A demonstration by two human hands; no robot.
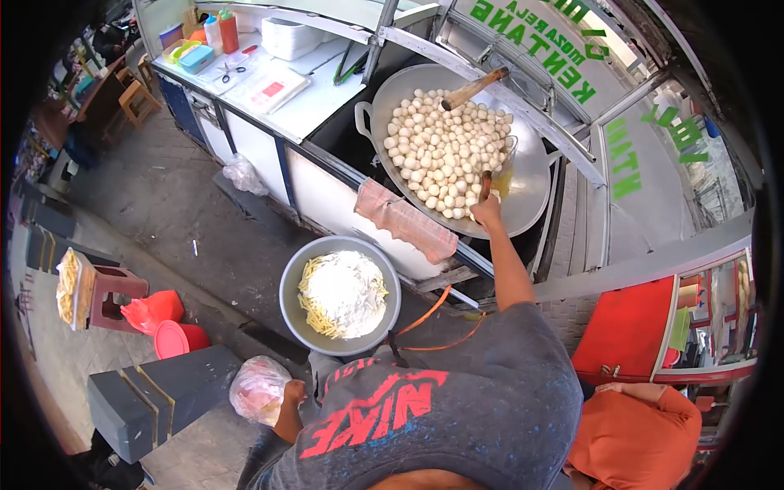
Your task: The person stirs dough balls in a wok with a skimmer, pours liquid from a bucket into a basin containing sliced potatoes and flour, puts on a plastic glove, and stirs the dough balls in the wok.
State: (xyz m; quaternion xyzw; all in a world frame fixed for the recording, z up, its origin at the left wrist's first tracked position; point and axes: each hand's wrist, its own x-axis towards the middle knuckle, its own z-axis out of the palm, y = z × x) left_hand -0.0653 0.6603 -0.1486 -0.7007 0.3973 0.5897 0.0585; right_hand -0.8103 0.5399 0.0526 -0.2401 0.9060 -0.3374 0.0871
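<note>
My right hand (487,210) is closed around the wooden handle (486,184) of a cooking utensil that reaches into a large metal wok (535,192). Many pale round balls (445,139) fill the wok, with yellowish oil at their right side. A bit of wire mesh (511,144) shows there; I cannot tell which handle it belongs to. Another thick wooden handle (475,88) slants over the balls. Low down, my left hand (294,392) grips a clear plastic bag (260,389) with pale contents. Between my hands stands a grey basin (286,290) of cut potato strips under white powder (351,290).
A pink cloth (404,220) hangs over the cart's edge. White trays (290,37), sauce bottles (227,33) and scissors (230,72) are on the counter. To the left are a dark bench (184,384) and a red tub (180,337). A person in orange (637,437) is close at right.
</note>
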